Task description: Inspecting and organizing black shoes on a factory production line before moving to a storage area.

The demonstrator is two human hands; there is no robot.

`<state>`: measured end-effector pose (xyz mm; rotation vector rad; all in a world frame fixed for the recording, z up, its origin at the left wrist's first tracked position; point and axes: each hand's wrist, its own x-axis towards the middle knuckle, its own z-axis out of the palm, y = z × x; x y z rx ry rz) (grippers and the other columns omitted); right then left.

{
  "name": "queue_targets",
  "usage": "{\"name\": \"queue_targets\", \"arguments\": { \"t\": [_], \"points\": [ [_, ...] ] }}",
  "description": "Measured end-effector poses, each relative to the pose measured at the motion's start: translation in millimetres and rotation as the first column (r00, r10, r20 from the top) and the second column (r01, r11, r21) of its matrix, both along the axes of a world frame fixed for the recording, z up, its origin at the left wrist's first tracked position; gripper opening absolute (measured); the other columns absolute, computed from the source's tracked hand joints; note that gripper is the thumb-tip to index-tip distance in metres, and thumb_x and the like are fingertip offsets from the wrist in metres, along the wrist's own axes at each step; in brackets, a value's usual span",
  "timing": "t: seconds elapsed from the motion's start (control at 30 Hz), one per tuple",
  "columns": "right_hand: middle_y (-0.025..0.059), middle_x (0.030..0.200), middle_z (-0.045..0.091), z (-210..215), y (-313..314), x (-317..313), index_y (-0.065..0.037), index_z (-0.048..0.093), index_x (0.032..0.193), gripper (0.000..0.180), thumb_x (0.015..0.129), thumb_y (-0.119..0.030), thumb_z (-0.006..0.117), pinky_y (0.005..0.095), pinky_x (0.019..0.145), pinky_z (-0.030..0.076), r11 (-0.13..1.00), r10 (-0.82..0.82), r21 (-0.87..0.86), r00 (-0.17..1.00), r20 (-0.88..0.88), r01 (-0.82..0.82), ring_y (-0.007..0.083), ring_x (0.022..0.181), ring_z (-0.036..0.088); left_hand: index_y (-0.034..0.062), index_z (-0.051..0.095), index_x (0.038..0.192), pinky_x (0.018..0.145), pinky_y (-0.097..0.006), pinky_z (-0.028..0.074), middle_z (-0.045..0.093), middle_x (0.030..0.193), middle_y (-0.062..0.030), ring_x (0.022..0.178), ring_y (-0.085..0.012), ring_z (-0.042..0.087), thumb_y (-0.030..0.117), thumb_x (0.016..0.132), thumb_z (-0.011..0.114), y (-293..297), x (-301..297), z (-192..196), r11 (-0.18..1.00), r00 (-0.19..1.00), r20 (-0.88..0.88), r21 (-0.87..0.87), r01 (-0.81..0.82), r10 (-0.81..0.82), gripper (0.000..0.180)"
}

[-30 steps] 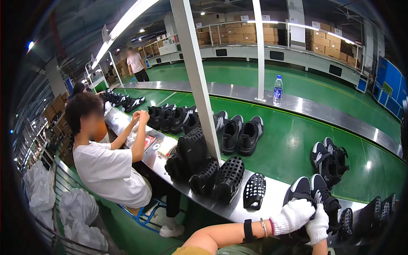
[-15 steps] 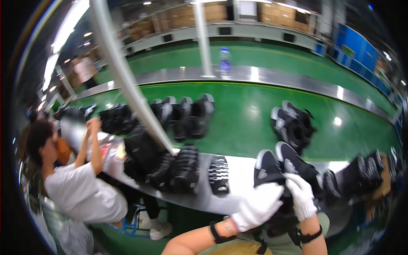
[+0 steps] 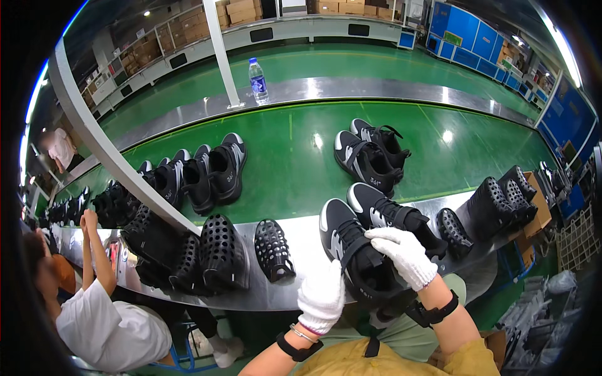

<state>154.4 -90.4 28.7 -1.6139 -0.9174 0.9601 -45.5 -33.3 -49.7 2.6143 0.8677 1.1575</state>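
A black sneaker [image 3: 339, 227] with a silver toe and a strap lies at the near edge of the metal bench, heel toward me. My left hand [image 3: 322, 297], in a white knit glove, presses along its left side near the heel, fingers together and thumb hidden. My right hand [image 3: 404, 254], gloved the same way, has its fingertips closed on the strap [image 3: 362, 245] over the opening. Just beyond, to the right, rests a matching sneaker [image 3: 392, 213]. Black perforated plastic shoe forms [image 3: 274, 250] stand left of the shoes, and another form [image 3: 453, 232] lies to the right.
Another pair of sneakers [image 3: 369, 156] sits on the green belt [image 3: 288, 169], with a row of shoes [image 3: 226, 166] farther left. A slanting white post [image 3: 113, 144] rises by the bench. A water bottle [image 3: 258, 81] stands on the far ledge. A seated person [image 3: 110, 326] works at left.
The view has swung right. My left hand has gone from over the shoe's opening to its left side, and my right hand has moved onto the strap.
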Motion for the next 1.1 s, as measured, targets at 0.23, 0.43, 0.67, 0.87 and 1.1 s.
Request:
{"name": "queue_targets", "arguments": {
  "t": [0.23,0.43,0.67,0.87,1.1],
  "points": [
    [0.0120,0.112,0.068,-9.3,-1.4,-2.6,0.000,0.068,0.111,0.026,0.090,-0.013,0.061,0.0285,0.095,0.045,0.998,-0.021,0.055,0.993,0.117,0.014,0.0200,0.105,0.062,-0.0055,0.060,0.116,0.058,-0.042,0.050,0.062,0.082,-0.0167,0.069,-0.0323,0.060,0.008,0.084,0.062,-26.6,16.9,-1.3,0.997,0.979,-0.184,0.021,-0.080,0.082,0.034],
    [0.0141,0.107,0.067,-6.4,-23.4,-15.8,0.001,0.064,0.113,0.027,0.093,-0.013,0.055,0.0304,0.093,0.045,0.991,-0.044,0.134,0.981,0.189,0.018,0.0223,0.103,0.062,-0.0048,0.059,0.116,0.063,-0.044,0.049,0.060,0.081,-0.0160,0.072,-0.0334,0.058,0.008,0.086,0.061,-29.0,-8.9,8.9,0.994,0.991,-0.128,-0.113,0.010,-0.025,0.033],
    [0.0145,0.098,0.066,53.0,-81.5,11.4,-0.001,0.063,0.110,0.036,0.076,-0.008,0.073,0.0326,0.067,0.053,0.978,-0.177,0.211,0.570,0.802,0.007,0.0261,0.075,0.066,-0.0058,0.049,0.131,0.079,-0.046,0.052,0.063,0.099,-0.0247,0.091,-0.0394,0.063,0.034,0.082,0.068,-19.6,-5.9,40.7,0.927,0.995,-0.076,-0.373,0.026,-0.059,0.066],
    [0.0129,0.087,0.065,35.6,-76.0,45.8,-0.010,0.063,0.110,0.031,0.083,-0.024,0.069,0.0392,0.070,0.053,0.989,0.143,-0.136,0.495,0.857,-0.051,0.0322,0.082,0.064,-0.0015,0.041,0.139,0.082,-0.045,0.051,0.061,0.114,-0.0259,0.091,-0.0405,0.065,0.031,0.086,0.064,-5.6,30.5,40.7,0.852,0.976,-0.206,-0.495,-0.170,0.075,0.066],
    [0.0198,0.098,0.056,51.4,-50.2,15.4,-0.020,0.049,0.137,0.065,0.082,-0.051,0.066,0.0453,0.078,0.049,0.856,0.497,-0.335,0.446,0.745,-0.394,0.0399,0.088,0.060,-0.0033,0.039,0.139,0.097,-0.045,0.044,0.058,0.119,-0.0281,0.109,-0.0436,0.056,0.026,0.089,0.061,26.3,48.7,14.4,0.946,0.956,-0.101,-0.149,-0.287,0.274,0.062]
  ]
}}
